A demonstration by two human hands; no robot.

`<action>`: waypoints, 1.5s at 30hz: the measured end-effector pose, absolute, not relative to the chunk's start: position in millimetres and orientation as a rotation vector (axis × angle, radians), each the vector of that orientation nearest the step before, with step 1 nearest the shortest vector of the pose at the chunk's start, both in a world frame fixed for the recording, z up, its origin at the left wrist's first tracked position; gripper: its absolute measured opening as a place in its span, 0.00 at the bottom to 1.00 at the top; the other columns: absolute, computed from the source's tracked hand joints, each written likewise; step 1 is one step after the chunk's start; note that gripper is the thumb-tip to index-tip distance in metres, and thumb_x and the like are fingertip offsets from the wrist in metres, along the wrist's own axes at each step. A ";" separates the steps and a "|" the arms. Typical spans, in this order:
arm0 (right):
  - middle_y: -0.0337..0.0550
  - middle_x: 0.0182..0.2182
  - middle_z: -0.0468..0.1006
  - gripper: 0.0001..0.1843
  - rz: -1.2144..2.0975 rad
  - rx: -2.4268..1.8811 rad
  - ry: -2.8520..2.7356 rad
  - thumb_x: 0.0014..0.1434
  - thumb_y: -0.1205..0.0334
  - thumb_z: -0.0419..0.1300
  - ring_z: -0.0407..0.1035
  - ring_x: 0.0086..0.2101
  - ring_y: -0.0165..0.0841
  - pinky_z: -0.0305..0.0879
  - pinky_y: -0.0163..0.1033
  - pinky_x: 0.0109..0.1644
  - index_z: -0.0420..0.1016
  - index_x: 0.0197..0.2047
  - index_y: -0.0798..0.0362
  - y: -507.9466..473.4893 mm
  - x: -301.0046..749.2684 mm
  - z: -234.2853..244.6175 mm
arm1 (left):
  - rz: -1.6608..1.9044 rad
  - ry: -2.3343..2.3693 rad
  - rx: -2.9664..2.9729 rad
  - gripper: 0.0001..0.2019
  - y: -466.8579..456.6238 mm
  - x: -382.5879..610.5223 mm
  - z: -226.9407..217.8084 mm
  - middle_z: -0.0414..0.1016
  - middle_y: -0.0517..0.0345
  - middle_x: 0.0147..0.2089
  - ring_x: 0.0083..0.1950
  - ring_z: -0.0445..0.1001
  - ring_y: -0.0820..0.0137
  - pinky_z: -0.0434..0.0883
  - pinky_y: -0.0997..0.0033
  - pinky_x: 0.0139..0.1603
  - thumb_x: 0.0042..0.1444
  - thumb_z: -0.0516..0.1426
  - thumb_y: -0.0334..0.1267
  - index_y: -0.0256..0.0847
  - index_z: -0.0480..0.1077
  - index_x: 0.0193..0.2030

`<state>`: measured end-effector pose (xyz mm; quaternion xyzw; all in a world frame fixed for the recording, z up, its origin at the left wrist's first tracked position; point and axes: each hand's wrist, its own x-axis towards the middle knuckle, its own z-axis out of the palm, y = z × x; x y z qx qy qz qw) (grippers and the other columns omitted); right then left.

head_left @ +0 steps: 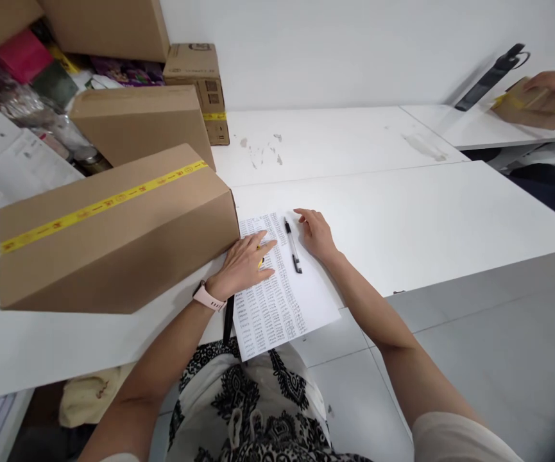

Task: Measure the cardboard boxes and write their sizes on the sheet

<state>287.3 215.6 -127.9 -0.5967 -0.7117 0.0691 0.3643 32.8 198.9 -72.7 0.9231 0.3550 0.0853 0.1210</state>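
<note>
Over the edge of the white tabletop (392,224), a white printed paper sheet (315,308) is lying. The left hand (246,260) is resting spread on it, grip untellable; the empty right hand (318,237) is relaxing beside a clear-and-black pen (293,247). Taping is looking done on the brown cardboard box (162,237) crowding the left; what remains isn't showing.

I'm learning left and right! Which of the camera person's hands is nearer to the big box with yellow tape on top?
Left. The left hand is close beside the big box; the right hand is farther away, beyond the pen.
</note>
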 end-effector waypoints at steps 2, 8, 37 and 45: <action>0.50 0.40 0.77 0.24 0.170 -1.555 -1.748 0.62 0.72 0.46 0.69 0.43 0.43 0.66 0.48 0.51 0.69 0.59 0.52 218.1 288.6 -131.8 | 0.198 1.205 2.665 0.33 193.7 32.0 -66.3 0.64 0.37 0.69 0.65 0.66 0.49 0.67 0.50 0.60 0.60 0.61 0.42 0.37 0.60 0.70; 0.54 0.40 0.79 0.17 0.102 -1.620 -1.598 0.64 0.68 0.47 0.70 0.42 0.43 0.66 0.48 0.48 0.74 0.50 0.54 221.4 284.6 -126.7 | 0.443 1.443 2.420 0.31 164.3 22.5 -57.6 0.77 0.43 0.51 0.54 0.73 0.53 0.72 0.52 0.53 0.59 0.62 0.39 0.36 0.59 0.67; 0.41 0.31 0.77 0.11 1.054 -1.067 -1.167 0.52 0.52 0.71 0.65 0.29 0.30 0.67 0.43 0.37 0.80 0.32 0.50 147.0 213.6 1.4 | 0.862 1.716 1.761 0.36 35.5 -213.9 0.8 0.77 0.50 0.57 0.57 0.76 0.56 0.72 0.53 0.61 0.52 0.65 0.49 0.46 0.64 0.67; 0.41 0.31 0.80 0.21 1.101 -1.035 -1.047 0.41 0.47 0.75 0.69 0.30 0.30 0.70 0.43 0.41 0.82 0.34 0.52 221.3 164.1 -47.9 | 0.821 1.822 2.040 0.27 66.3 -233.9 -4.6 0.77 0.50 0.52 0.55 0.73 0.54 0.71 0.53 0.59 0.53 0.61 0.50 0.46 0.72 0.59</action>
